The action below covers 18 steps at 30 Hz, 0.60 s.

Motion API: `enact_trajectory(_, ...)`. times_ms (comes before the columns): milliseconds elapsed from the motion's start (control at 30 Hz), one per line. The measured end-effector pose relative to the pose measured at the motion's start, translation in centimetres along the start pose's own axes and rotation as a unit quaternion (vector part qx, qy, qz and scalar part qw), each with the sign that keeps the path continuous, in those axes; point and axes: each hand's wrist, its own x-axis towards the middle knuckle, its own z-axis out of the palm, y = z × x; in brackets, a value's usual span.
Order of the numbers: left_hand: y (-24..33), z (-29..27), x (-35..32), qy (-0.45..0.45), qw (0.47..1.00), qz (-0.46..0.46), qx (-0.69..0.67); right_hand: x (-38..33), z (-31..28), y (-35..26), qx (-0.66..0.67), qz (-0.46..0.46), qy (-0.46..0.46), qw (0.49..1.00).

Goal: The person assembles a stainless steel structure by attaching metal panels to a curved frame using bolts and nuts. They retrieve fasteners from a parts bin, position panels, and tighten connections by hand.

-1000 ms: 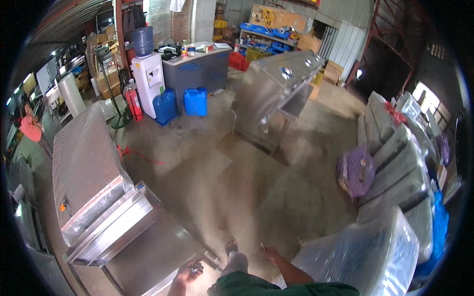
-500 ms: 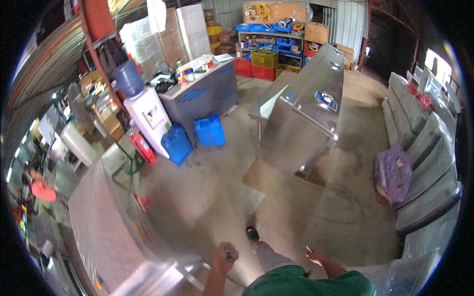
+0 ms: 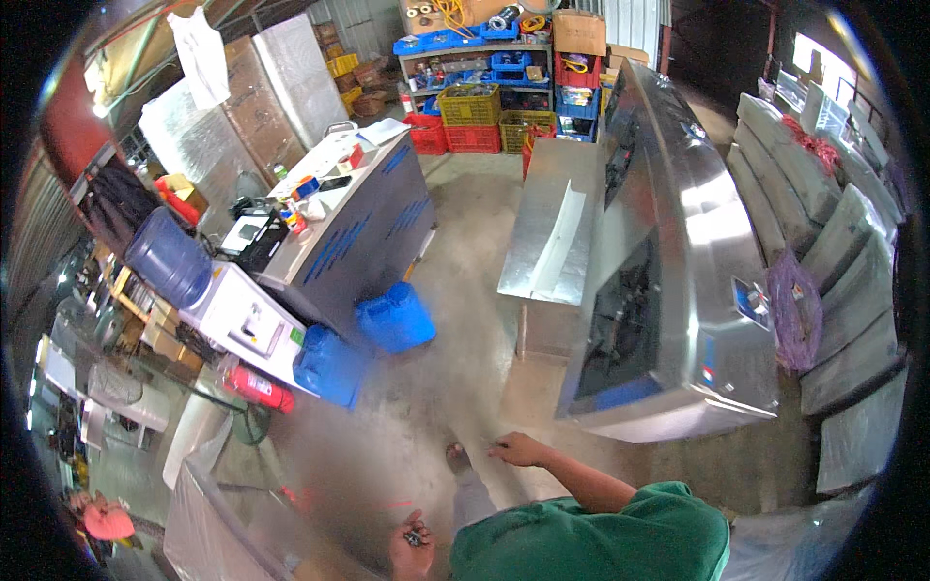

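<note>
At the lower edge, my left hand [image 3: 414, 547] is cupped round several small dark, metallic-looking pieces [image 3: 418, 535], too small to name. Extended forward over the concrete floor, my right hand [image 3: 520, 449] has its fingers drawn together. Anything thin between those fingertips is blurred and cannot be made out. Nearest to that hand on the right is a long stainless steel cabinet [image 3: 722, 290] with dark panels along its side; the hand stays apart from it. Below and left of the right hand, one foot [image 3: 457, 457] shows in mid-step.
Ahead left stand blue plastic jugs [image 3: 395, 318], a water dispenser [image 3: 250, 324], a red fire extinguisher [image 3: 260, 386] and a grey desk [image 3: 354, 218]. A metal table [image 3: 542, 218] adjoins the cabinet. Wrapped panels [image 3: 852, 320] line the right side. Another person [image 3: 105, 518] is far left.
I have walked forward, so the desk and steel cabinet are closer. My right arm has swung forward and inward; my left hand is lower in view. The right hand's small light object no longer shows clearly.
</note>
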Motion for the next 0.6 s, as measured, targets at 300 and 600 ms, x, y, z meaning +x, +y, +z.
enact_trajectory(300,19.4,28.8,24.4,-0.079,0.925,-0.005,0.371,17.8,-12.2,-3.4,0.079,0.129,0.173,0.973)
enact_trajectory(600,25.5,57.2,48.9,-0.192,0.801,-0.05,0.564,27.7,-29.5,-1.5,0.306,0.246,0.433,0.812)
